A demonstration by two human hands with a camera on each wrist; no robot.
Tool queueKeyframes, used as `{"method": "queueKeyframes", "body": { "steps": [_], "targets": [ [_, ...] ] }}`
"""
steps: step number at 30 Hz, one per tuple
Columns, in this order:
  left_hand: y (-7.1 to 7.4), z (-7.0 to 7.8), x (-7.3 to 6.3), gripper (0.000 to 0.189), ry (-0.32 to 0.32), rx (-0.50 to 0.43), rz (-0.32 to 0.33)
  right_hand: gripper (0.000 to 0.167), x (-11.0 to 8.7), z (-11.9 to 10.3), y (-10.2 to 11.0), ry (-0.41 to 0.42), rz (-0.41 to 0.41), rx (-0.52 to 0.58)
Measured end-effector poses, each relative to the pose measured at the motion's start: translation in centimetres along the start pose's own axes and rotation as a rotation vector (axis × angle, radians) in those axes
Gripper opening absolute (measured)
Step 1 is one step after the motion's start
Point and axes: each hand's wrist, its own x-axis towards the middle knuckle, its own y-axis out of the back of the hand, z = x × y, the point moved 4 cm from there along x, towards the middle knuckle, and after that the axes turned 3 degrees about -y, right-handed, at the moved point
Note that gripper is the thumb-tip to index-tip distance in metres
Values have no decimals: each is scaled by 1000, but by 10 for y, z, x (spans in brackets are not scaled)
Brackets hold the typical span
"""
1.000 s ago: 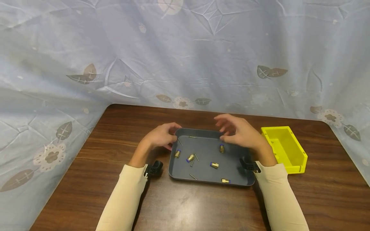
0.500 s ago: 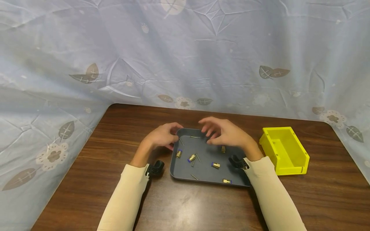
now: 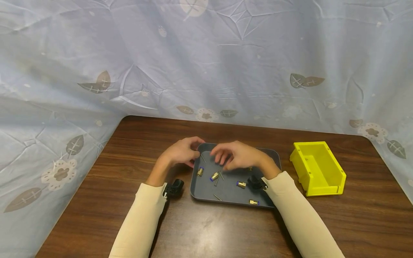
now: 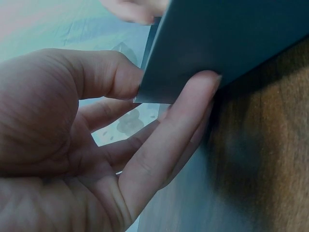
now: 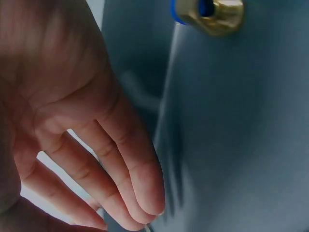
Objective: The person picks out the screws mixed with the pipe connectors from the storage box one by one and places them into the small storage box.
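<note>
My left hand (image 3: 183,152) grips the far left corner of the grey tray (image 3: 226,195), thumb at the rim and fingers against the outer wall. In the left wrist view, that thumb (image 4: 108,75) presses the rim edge. Above the tray floor, my right hand (image 3: 240,156) reaches in with relaxed, bent fingers and nothing between them. Its fingertips (image 5: 149,198) come close to the tray surface in the right wrist view. Near them lie a brass fitting with a blue collar (image 3: 214,176) and thin screws (image 3: 221,175). A brass fitting (image 5: 217,14) also shows below the right palm.
Another brass fitting (image 3: 200,172) lies by the tray's left wall, with more fittings (image 3: 241,184) toward the right and front. A single screw (image 3: 217,197) is near the front wall. Right of the tray stands a yellow bin (image 3: 317,168) on the wooden table (image 3: 206,229).
My right hand has moved left and slightly nearer across the tray, from its right side to above the middle left. My left hand keeps its place at the corner.
</note>
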Motion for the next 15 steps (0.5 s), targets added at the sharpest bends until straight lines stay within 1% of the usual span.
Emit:
{"method": "queueKeyframes", "body": {
  "steps": [7, 11, 15],
  "targets": [
    [1, 1, -1, 56, 4, 12, 4, 44, 6, 5, -8, -36, -67, -30],
    [0, 1, -2, 56, 1, 8, 2, 37, 8, 4, -11, -34, -88, -53],
    [0, 2, -2, 56, 1, 3, -1, 31, 8, 3, -13, -31, -96, -103]
  ]
}}
